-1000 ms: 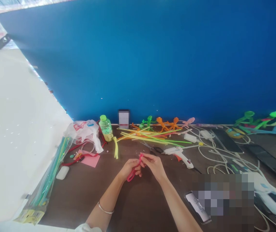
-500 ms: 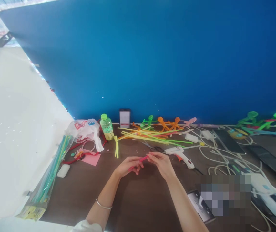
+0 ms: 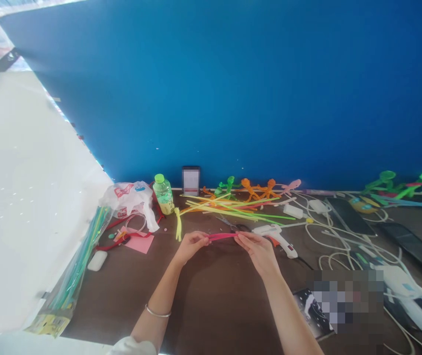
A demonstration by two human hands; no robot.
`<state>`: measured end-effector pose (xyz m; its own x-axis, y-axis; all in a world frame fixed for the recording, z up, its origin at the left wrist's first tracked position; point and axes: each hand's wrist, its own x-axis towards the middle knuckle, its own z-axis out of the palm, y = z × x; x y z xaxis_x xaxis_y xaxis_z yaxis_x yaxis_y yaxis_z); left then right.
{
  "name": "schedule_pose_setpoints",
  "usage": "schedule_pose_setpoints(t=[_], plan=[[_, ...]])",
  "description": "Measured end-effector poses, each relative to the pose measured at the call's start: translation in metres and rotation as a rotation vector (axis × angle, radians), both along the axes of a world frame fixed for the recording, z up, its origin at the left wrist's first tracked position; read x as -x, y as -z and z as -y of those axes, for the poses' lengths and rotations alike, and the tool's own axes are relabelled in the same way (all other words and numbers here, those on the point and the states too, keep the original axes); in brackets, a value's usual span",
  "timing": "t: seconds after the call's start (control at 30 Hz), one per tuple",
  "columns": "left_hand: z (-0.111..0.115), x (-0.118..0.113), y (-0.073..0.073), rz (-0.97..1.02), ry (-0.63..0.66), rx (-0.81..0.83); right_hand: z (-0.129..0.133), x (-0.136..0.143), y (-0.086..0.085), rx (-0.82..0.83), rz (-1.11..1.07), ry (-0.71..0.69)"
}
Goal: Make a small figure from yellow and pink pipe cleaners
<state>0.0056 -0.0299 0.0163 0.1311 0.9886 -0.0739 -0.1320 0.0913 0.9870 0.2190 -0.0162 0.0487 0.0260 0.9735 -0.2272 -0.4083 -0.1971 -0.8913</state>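
Observation:
Pink pipe cleaners (image 3: 222, 236) stretch level between my two hands above the dark table. My left hand (image 3: 193, 245) pinches their left end, and my right hand (image 3: 254, 246) pinches the right end. How many strands there are I cannot tell. Just beyond my right hand lie scissors (image 3: 241, 228), partly hidden, and a white glue gun (image 3: 276, 239) with an orange trigger. Behind the hands is a loose pile of yellow, orange and green pipe cleaners (image 3: 229, 207). A knotted yellow bundle (image 3: 178, 226) lies beyond my left hand.
Pipe-cleaner figures (image 3: 248, 189) stand along the blue partition (image 3: 233, 88). At left are a green-capped bottle (image 3: 164, 195), a plastic bag (image 3: 131, 197) and a packet of pipe cleaners (image 3: 75, 268). Tangled white cables (image 3: 338, 241) and phones (image 3: 414, 250) cover the right side.
My hands have moved apart and slightly up. The pink pipe cleaners have gone from slanting through my left hand to stretched level between both hands.

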Motion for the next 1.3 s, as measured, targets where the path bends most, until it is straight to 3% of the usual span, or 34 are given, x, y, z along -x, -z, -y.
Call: schedule_pose_setpoints(t=[0.13,0.4,0.67,0.97,1.07,1.17,1.3], plan=[[-0.002,0.004,0.002,-0.197,-0.021,-0.078,0.000,-0.010,0.003,-0.014,0.099,-0.028],[0.001,0.002,0.002,-0.286,-0.102,-0.180,0.002,-0.024,0.001,0.000,0.240,-0.067],[0.002,-0.002,0.007,-0.195,-0.169,-0.106,0.007,-0.026,0.003,-0.024,0.207,0.011],[0.004,0.000,-0.002,-0.174,-0.177,-0.083,0.008,-0.024,0.004,-0.004,0.181,0.043],[0.001,-0.003,0.000,-0.071,-0.251,-0.042,0.009,-0.021,0.003,-0.004,0.157,0.054],[0.000,-0.014,0.006,0.194,-0.312,0.016,0.015,-0.008,0.005,-0.026,0.092,0.125],[0.006,-0.038,0.013,0.484,-0.093,0.111,0.028,0.021,0.015,0.007,0.025,0.130]])
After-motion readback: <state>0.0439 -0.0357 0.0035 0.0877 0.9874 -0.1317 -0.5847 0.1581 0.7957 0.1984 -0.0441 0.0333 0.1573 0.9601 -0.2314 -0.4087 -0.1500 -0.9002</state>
